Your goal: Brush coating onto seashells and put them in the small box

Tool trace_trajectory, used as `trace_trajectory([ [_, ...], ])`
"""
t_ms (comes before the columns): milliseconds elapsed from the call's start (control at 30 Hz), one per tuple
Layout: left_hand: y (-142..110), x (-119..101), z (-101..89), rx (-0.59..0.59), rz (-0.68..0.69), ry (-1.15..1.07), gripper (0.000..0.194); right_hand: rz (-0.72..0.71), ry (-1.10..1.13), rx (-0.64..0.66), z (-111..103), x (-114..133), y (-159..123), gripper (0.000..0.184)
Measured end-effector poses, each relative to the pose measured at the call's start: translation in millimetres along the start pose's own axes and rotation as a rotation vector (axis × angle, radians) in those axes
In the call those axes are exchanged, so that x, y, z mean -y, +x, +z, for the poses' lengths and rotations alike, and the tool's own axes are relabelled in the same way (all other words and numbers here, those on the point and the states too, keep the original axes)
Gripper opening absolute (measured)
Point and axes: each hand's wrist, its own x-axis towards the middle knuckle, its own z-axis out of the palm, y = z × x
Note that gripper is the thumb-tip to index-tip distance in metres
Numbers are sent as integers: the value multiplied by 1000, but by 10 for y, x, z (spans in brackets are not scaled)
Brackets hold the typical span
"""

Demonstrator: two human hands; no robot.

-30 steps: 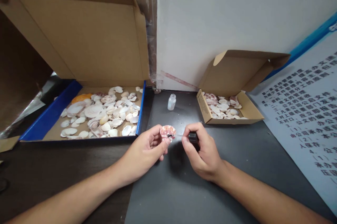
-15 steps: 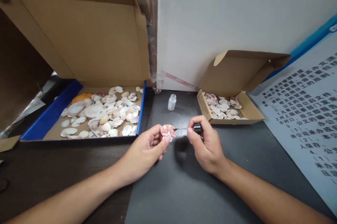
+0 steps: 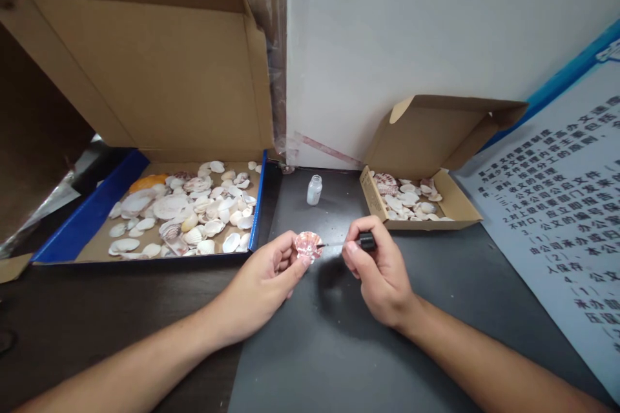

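Between the thumb and fingers of my left hand (image 3: pixel 271 280) is a reddish-pink and white scallop shell (image 3: pixel 309 243), held above the dark mat. My right hand (image 3: pixel 378 274) grips the black cap of a small brush (image 3: pixel 367 242). The brush's thin stem points left, and its tip reaches the shell's right side; whether it touches cannot be made out for sure. Behind both hands a small clear glass bottle (image 3: pixel 314 191) stands upright without a cap, with whitish contents.
A large open blue-edged cardboard box (image 3: pixel 97 209) on the left holds many shells (image 3: pixel 194 206). At the back right stands a smaller open cardboard box (image 3: pixel 465 206) with more shells. A printed sheet (image 3: pixel 557 193) lies along the right; a white panel (image 3: pixel 387 31) rises behind.
The brush has tilted slightly, and its tip sits a little lower on the shell's right side. My left hand keeps the shell nearly in place. The whole view has shifted slightly.
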Motion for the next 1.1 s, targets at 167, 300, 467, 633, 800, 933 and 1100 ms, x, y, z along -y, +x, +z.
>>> trace_trajectory([
  [167, -4, 16, -7, 5, 2, 0, 27, 5, -136, 18, -1, 37, 25, 5],
  [300, 1, 10, -7, 8, -13, 12, 28, 7, -70, -52, -9, 26, 28, 6],
  [467, 15, -17, 0, 15, 10, 16, 27, -86, -140, 81, -2, 55, 11, 4],
  [633, 19, -8, -3, 12, 0, 15, 25, -48, -194, -56, -9, 77, 22, 4],
  [800, 6, 7, -13, 23, -2, 33, 26, -116, -183, 45, 5, 95, 3, 4],
  [933, 9, 19, -19, 32, -23, 32, 28, -36, -231, -41, 2, 89, 25, 4],
  [1100, 13, 24, -22, 29, -18, 32, 28, -98, -169, 6, -6, 92, 33, 5],
])
